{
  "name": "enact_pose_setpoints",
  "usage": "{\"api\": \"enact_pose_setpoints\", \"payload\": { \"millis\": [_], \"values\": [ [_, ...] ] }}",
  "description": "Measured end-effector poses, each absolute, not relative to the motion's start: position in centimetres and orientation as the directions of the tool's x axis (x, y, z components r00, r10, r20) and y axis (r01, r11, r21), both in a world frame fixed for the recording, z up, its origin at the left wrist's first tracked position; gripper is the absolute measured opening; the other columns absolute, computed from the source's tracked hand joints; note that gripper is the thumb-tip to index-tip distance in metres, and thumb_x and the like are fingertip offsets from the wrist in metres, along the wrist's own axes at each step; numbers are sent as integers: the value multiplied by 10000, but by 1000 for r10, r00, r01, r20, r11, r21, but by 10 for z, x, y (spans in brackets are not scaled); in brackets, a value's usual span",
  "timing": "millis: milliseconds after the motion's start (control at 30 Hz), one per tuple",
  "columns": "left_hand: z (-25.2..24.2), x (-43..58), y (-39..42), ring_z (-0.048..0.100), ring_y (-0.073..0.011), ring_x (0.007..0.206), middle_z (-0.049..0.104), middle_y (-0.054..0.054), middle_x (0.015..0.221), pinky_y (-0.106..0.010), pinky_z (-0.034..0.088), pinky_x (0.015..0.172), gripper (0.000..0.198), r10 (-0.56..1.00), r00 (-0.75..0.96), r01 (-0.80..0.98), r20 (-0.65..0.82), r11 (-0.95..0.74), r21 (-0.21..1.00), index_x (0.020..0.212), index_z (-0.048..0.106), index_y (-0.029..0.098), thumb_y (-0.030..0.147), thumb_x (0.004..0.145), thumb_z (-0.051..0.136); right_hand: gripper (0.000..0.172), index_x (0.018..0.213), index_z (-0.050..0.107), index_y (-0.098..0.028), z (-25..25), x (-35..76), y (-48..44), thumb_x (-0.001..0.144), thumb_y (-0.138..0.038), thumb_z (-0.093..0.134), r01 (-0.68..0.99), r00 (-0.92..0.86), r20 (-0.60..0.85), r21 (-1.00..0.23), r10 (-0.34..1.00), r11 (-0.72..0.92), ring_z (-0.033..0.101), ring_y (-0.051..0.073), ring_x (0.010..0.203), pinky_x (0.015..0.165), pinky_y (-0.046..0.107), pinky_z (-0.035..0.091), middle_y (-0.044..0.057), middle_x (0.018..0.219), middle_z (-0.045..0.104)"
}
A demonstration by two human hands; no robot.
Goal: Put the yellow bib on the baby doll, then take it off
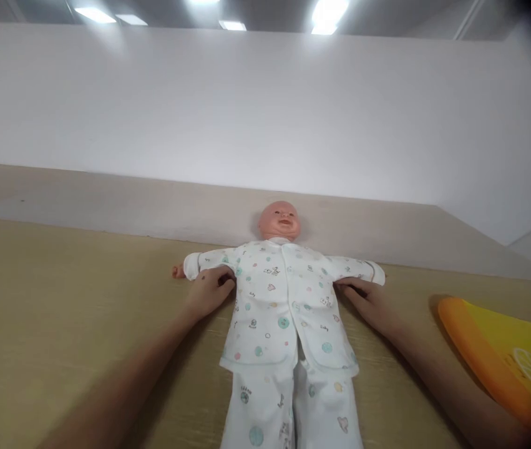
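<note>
A baby doll (pixel 280 221) lies on its back with both arms spread wide. It wears a white printed long-sleeved shirt (pixel 269 305), whose front panels part near the bottom hem, and matching white trousers (pixel 265 405). My left hand (pixel 211 290) is at the doll's armpit on the left of the view, fingers curled against the shirt where sleeve and side meet. At the opposite armpit, my right hand (pixel 368 304) has its fingers closed together at the shirt's side, the tips partly hidden by cloth. The trouser legs run out of the bottom of the view.
The doll lies on a tan wooden table (pixel 82 312). A yellow and orange fan-shaped item (pixel 503 355) with a citrus-like print lies at the right, partly behind my right forearm. Behind the table stands a pale wall (pixel 246 112), with a pale grey strip along its foot.
</note>
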State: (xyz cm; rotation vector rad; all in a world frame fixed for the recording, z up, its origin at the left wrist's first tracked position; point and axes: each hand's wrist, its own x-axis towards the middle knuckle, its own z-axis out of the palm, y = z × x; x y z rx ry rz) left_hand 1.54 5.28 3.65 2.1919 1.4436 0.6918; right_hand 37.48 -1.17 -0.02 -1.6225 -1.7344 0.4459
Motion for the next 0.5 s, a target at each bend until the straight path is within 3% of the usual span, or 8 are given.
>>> {"api": "enact_pose_setpoints", "payload": {
  "millis": [200,333,500],
  "values": [
    [37,15,48,585,-182,760,672,-9,803,-295,408,693,173,911,371,753,180,-409,515,771,609,203,209,785,437,276,942,697,-221,2,372,-17,876,-361,468,708,29,298,-680,954,191,655,248,967,910,457,527,42,1021,703],
    [35,14,47,590,-186,792,674,-8,835,-294,418,721,204,895,405,741,187,-441,507,761,602,210,207,807,403,337,1155,634,-205,5,367,-38,902,-364,478,733,-51,336,-627,941,264,598,239,1124,988,452,489,72,1198,638],
    [36,14,46,593,-193,801,676,-17,841,-305,422,742,213,887,421,734,189,-455,504,772,604,206,207,812,394,416,1307,542,-222,12,370,-89,924,-374,483,760,-77,242,-614,967,214,516,252,1233,1035,477,437,80,1343,529]
  ]
}}
